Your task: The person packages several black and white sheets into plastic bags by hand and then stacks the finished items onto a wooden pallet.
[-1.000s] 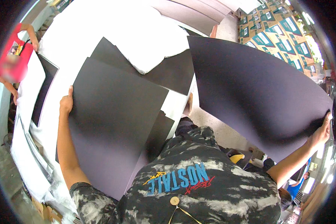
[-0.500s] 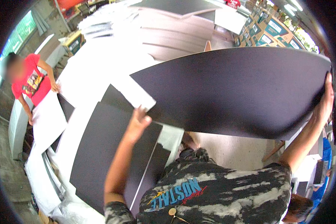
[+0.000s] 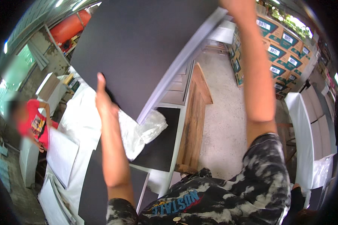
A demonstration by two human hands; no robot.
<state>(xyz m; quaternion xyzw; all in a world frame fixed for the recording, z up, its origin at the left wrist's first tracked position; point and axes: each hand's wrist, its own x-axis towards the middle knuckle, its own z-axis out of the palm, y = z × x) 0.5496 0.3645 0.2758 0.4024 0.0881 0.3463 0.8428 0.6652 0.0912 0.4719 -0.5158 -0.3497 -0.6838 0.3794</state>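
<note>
Large matte-black rectangular board [image 3: 139, 48] gripped overhead, left hand [image 3: 105, 103] clasping its lower edge, right hand [image 3: 233, 3] its far edge, balancing the span.

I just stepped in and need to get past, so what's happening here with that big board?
A person is holding a large dark sheet up overhead, tilted. Their left hand presses its lower edge, and the right arm reaches up to its top edge, the hand itself out of view. Below lie more dark sheets and white plastic wrapping on a work surface. Another person in a red shirt stands at the left beside white panels.
</note>
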